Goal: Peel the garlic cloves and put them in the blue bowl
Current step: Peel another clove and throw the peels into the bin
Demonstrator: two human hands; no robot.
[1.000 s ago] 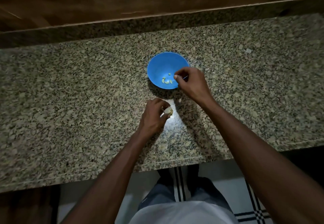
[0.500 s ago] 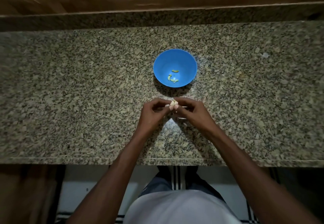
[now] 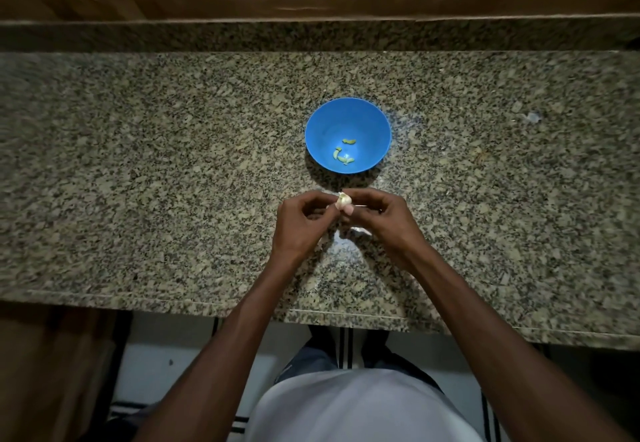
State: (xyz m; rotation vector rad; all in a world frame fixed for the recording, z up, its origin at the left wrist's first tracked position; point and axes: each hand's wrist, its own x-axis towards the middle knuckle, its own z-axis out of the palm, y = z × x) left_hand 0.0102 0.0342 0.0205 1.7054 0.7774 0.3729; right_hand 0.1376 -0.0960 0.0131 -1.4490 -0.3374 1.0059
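From the head camera, a speckled granite worktop (image 3: 173,182) runs across the view, with a wooden wall behind its back edge and the person's body showing below its front edge. A blue bowl (image 3: 348,112) stands on the worktop about midway between the back and front edges, roughly central along its length. Three small yellowish peeled pieces (image 3: 343,156) lie in the bottom of the bowl, one a little apart from the other two. Just in front of the bowl, above the worktop, both hands meet around a garlic clove (image 3: 343,201). The left hand (image 3: 301,223) has its fingers curled and pinches the clove from the left; the right hand (image 3: 379,222) has its fingers curled too, its fingertips on the clove from the right. A loose flap of pale skin stands up at the top of the clove. A thin pale strip shows between the right hand's fingers; what it is cannot be told. A small pale scrap (image 3: 532,117) lies on the worktop toward its right end, well apart from the bowl.
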